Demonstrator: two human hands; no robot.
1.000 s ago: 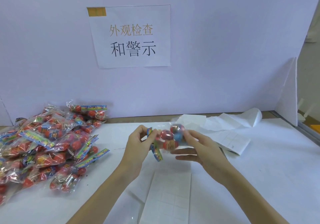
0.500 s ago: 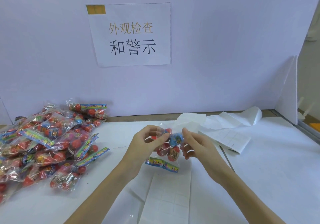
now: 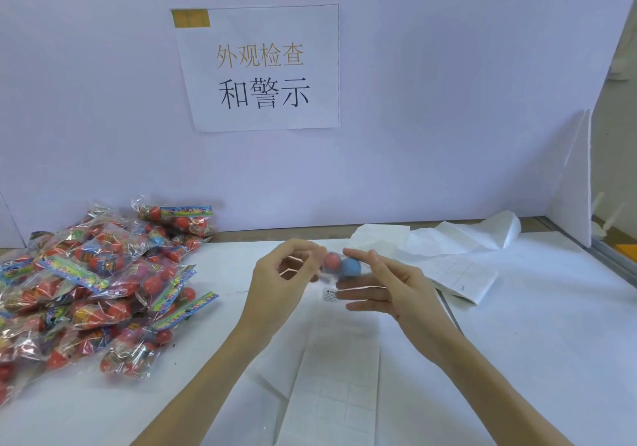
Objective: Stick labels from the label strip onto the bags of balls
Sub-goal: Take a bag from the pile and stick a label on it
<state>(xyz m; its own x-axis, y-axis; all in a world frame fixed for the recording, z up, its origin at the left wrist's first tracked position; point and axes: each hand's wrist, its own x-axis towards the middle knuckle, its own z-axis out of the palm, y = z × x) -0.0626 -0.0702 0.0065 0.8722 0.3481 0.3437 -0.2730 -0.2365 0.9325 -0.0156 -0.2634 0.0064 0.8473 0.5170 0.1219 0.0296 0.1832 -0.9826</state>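
Observation:
A clear bag of balls (image 3: 341,268) with a red and a blue ball showing hangs above the table centre, blurred. My left hand (image 3: 279,287) pinches its left side with curled fingers. My right hand (image 3: 382,287) holds its right side, fingers stretched under and over it. A small white label (image 3: 330,296) with black print shows on the bag's lower part. The label strip (image 3: 339,373), a white gridded sheet, lies flat on the table below my hands.
A big pile of bags of balls (image 3: 86,283) fills the table's left side. Crumpled white backing paper (image 3: 448,239) and another gridded sheet (image 3: 462,276) lie at the back right. A printed sign (image 3: 258,66) hangs on the back wall. A white partition (image 3: 572,183) stands at right.
The bag has been turned over between my hands: its coloured header, hanging below half a second ago, is out of sight, and a white label now shows. My hands stayed in place.

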